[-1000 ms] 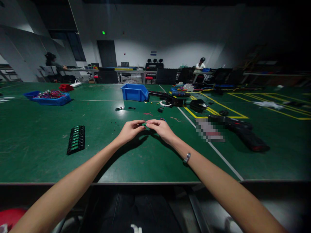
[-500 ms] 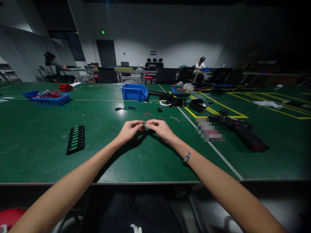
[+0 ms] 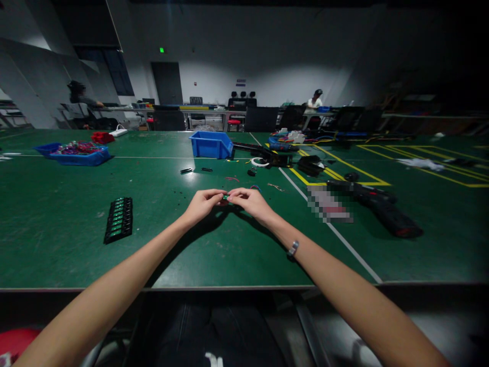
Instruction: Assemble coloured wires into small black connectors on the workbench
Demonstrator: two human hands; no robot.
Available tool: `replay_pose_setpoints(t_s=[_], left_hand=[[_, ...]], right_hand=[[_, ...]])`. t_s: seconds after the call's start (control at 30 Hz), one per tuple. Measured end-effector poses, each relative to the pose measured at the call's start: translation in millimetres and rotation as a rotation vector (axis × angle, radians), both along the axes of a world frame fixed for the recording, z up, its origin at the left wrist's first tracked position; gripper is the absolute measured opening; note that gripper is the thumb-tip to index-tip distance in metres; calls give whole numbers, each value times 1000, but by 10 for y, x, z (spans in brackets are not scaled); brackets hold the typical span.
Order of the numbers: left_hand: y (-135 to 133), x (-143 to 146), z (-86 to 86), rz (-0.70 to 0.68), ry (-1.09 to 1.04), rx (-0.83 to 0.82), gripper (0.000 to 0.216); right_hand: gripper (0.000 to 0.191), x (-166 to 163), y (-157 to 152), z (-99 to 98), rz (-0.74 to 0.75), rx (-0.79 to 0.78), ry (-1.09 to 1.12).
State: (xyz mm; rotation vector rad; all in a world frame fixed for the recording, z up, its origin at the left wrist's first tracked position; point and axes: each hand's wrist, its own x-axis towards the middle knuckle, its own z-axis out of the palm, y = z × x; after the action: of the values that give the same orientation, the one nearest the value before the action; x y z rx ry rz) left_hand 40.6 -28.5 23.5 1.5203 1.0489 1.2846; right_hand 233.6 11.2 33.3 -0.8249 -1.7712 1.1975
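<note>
Over the green table, my left hand (image 3: 206,205) and my right hand (image 3: 250,201) meet fingertip to fingertip. Both are closed on a small green circuit board (image 3: 225,197), mostly covered by the fingers. To the left lies a black holder (image 3: 118,219) with a row of several green boards in it. Just beyond my hands are a short red wire (image 3: 232,179), some thin loose wires (image 3: 275,187) and two small black parts, one of them a narrow strip (image 3: 207,169).
A blue bin (image 3: 211,145) stands beyond my hands. Farther left, a blue tray (image 3: 82,156) holds reddish parts. A black power tool (image 3: 385,206) lies at right, beside a blurred patch. Two people sit at far tables. The table's front edge (image 3: 229,289) runs below my forearms.
My hands stay in the same place. The fingers have shifted slightly, and a little more of the green board shows between them.
</note>
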Motion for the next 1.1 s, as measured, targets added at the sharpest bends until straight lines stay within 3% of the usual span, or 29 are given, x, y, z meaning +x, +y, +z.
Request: replay_pose_setpoints(t_s=[0.77,0.93,1.1], left_hand=[[-6,11,4,-16,-134,-92,39],[28,-1,-42,17,-214,-163,38],[48,-7,-80,-28,-268,-229,30]], right_hand=[[27,3,8,-21,28,31,-18],[22,-11,-40,-39,-65,307,-137],[13,9,-85,7,-45,570,-212]])
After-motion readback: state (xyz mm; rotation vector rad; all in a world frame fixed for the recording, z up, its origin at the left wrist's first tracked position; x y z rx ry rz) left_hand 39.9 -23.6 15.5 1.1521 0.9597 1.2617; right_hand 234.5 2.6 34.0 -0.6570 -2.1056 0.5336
